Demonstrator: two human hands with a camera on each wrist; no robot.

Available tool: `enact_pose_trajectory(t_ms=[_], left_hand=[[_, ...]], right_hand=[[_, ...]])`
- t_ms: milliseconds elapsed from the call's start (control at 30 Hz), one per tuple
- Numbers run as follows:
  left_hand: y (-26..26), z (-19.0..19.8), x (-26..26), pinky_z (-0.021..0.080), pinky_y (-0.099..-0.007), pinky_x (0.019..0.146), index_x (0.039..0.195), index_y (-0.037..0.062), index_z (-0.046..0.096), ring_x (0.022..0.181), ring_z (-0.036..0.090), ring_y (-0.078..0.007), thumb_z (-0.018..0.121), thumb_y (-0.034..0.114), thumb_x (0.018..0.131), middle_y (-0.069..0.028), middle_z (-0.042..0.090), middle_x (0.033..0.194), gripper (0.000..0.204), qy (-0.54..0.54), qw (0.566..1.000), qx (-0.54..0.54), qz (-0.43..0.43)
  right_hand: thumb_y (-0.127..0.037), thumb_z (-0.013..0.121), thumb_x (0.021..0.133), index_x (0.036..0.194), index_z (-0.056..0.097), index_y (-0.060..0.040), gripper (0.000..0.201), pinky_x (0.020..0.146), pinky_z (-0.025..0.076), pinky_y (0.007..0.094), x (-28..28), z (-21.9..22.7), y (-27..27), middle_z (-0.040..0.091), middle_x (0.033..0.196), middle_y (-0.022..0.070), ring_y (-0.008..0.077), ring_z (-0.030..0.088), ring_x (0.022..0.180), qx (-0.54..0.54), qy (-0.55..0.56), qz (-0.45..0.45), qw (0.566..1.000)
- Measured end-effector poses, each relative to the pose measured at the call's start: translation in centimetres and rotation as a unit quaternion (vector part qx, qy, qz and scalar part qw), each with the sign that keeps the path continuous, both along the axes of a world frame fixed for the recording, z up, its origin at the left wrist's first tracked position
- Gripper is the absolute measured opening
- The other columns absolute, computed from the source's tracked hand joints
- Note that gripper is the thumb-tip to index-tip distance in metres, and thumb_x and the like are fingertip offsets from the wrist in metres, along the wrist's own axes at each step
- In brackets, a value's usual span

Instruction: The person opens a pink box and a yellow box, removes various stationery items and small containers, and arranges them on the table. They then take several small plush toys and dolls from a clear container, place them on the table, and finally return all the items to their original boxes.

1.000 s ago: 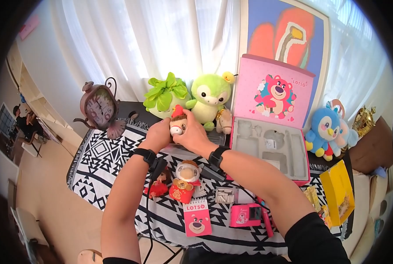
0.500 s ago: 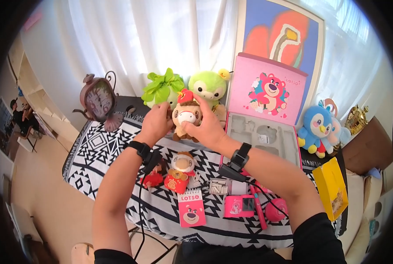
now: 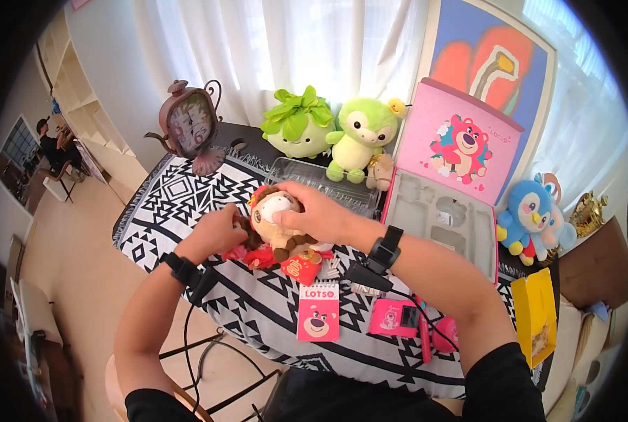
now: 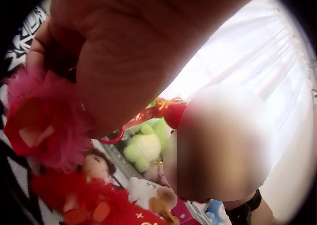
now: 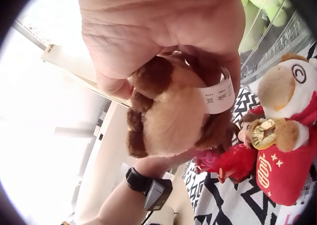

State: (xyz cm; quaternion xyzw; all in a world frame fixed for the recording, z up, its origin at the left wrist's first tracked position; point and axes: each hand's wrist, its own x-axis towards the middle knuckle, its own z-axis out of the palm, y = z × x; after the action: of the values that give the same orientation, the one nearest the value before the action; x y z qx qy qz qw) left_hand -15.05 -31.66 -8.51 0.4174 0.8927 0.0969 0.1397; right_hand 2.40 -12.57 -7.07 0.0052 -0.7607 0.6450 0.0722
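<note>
Curtain (image 3: 251, 42) across the back, framed picture (image 3: 486, 67) leaning in front of it at right. Patterned cloth (image 3: 145, 232) covers most of the table, black showing at the back edge. Pink box (image 3: 426, 133) stands open at right-center: lid up against the picture, grey insert (image 3: 440, 204) with shaped recesses in the base. Clear tray (image 3: 314, 171) just left of it. Clock (image 3: 191, 123) at back left, near the table edge. Behind the tray: leafy plush (image 3: 300, 123) and green plush (image 3: 363, 133), side by side. Yellow box (image 3: 535, 320) at right, near edge; penguin (image 3: 525, 211) behind it.

Right hand (image 3: 317, 214): gripping tan plush (image 3: 268, 221), thumb on its front, fingers around the back. Plush is tilted, above the cloth in front of the tray, red hat toward the left hand. White tag (image 5: 219, 98) sticks out of it.

Left hand (image 3: 212, 232): fingers curled, holding pink doll (image 4: 47, 121) from above; fingertips hidden. Doll is left of the tan plush, with a ruffled skirt.

Pouch plush (image 5: 282, 160) sits below the tan plush, partly covered by it in the head view. Red doll (image 3: 259, 259) between pouch plush and pink doll. Notepad (image 3: 319, 316) flat near the front edge. Pink gadget (image 3: 391, 318) to its right, then pink stick (image 3: 425, 337).
</note>
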Motion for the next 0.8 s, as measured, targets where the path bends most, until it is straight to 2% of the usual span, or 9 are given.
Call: enact_pose_trajectory(t_ms=[67,133,167,267,300,467,667,733,800], left_hand=[[-0.4,-1.5,0.0,0.055,-0.0469,0.083,0.118,0.0028,0.060,0.094,0.070,-0.0414,0.066,0.033,0.082,-0.0234,0.072,0.097,0.047,-0.020,1.000,0.006,0.000],[-0.1,-2.9,-0.5,0.054,-0.0482,0.086,0.118,0.0033,0.061,0.096,0.069,-0.0422,0.065,0.031,0.084,-0.0250,0.072,0.098,0.044,-0.023,0.999,0.019,0.025],[0.1,-3.1,-0.6,0.054,-0.0484,0.086,0.117,0.0028,0.062,0.096,0.069,-0.0422,0.064,0.030,0.084,-0.0252,0.072,0.098,0.043,-0.008,0.999,0.019,0.032],[0.3,-4.2,-1.1,0.054,-0.0486,0.087,0.118,0.0025,0.062,0.096,0.069,-0.0418,0.064,0.029,0.084,-0.0253,0.071,0.099,0.042,0.016,0.999,0.036,0.028],[0.4,-4.5,-1.2,0.054,-0.0485,0.087,0.118,0.0027,0.063,0.097,0.069,-0.0414,0.065,0.028,0.084,-0.0251,0.071,0.100,0.043,0.024,0.998,0.054,0.017],[1.0,-5.0,-1.7,0.054,-0.0474,0.088,0.120,0.0039,0.063,0.099,0.069,-0.0405,0.068,0.030,0.082,-0.0245,0.071,0.104,0.046,0.045,0.996,0.075,0.005],[1.1,-3.2,-1.2,0.054,-0.0489,0.088,0.123,0.0020,0.062,0.098,0.069,-0.0411,0.065,0.032,0.085,-0.0248,0.072,0.103,0.048,0.041,0.998,0.042,-0.017],[1.2,-1.9,-0.6,0.054,-0.0498,0.088,0.126,0.0024,0.061,0.098,0.070,-0.0417,0.061,0.035,0.087,-0.0256,0.072,0.103,0.050,0.057,0.998,0.007,0.001],[1.5,-0.5,-0.4,0.055,-0.0499,0.086,0.124,0.0017,0.063,0.095,0.070,-0.0418,0.060,0.034,0.088,-0.0258,0.072,0.098,0.049,0.084,0.996,-0.015,-0.007]], right_hand=[[-0.030,0.071,0.089,0.137,0.056,-0.0049,0.056,0.096,0.052,0.0321,-1.0,-0.6,-0.1,0.068,0.120,0.0130,0.0177,0.065,0.107,-0.023,-0.011,0.019,0.999],[-0.034,0.071,0.089,0.136,0.057,-0.0034,0.058,0.095,0.051,0.0332,-1.7,-1.3,-0.1,0.068,0.122,0.0143,0.0204,0.065,0.109,0.084,-0.066,0.039,0.994],[-0.034,0.069,0.089,0.137,0.056,0.0000,0.060,0.093,0.053,0.0371,-2.3,-2.6,0.1,0.069,0.118,0.0193,0.0286,0.068,0.107,0.137,-0.058,0.019,0.989],[-0.031,0.068,0.092,0.141,0.053,-0.0039,0.058,0.094,0.052,0.0391,-3.0,-4.0,0.7,0.070,0.116,0.0211,0.0328,0.068,0.107,0.247,-0.077,-0.069,0.963],[-0.031,0.066,0.092,0.140,0.053,-0.0038,0.057,0.091,0.052,0.0460,-2.9,-4.3,0.6,0.069,0.111,0.0264,0.0411,0.067,0.105,0.321,-0.067,-0.086,0.941],[-0.027,0.063,0.094,0.137,0.052,-0.0006,0.052,0.090,0.051,0.0514,-3.0,-3.7,-0.5,0.069,0.105,0.0253,0.0438,0.065,0.100,0.362,-0.080,-0.097,0.924],[-0.028,0.063,0.095,0.130,0.058,-0.0005,0.045,0.093,0.051,0.0502,-1.7,-3.2,0.5,0.065,0.116,0.0248,0.0422,0.062,0.110,0.466,-0.141,-0.083,0.870],[-0.028,0.065,0.093,0.124,0.062,-0.0001,0.042,0.094,0.050,0.0488,-0.7,-3.1,1.8,0.064,0.116,0.0229,0.0395,0.061,0.111,0.445,-0.068,-0.084,0.889],[-0.026,0.067,0.091,0.122,0.063,0.0001,0.041,0.095,0.050,0.0482,1.1,-2.5,3.6,0.063,0.114,0.0218,0.0390,0.061,0.111,0.469,-0.032,-0.105,0.876]])
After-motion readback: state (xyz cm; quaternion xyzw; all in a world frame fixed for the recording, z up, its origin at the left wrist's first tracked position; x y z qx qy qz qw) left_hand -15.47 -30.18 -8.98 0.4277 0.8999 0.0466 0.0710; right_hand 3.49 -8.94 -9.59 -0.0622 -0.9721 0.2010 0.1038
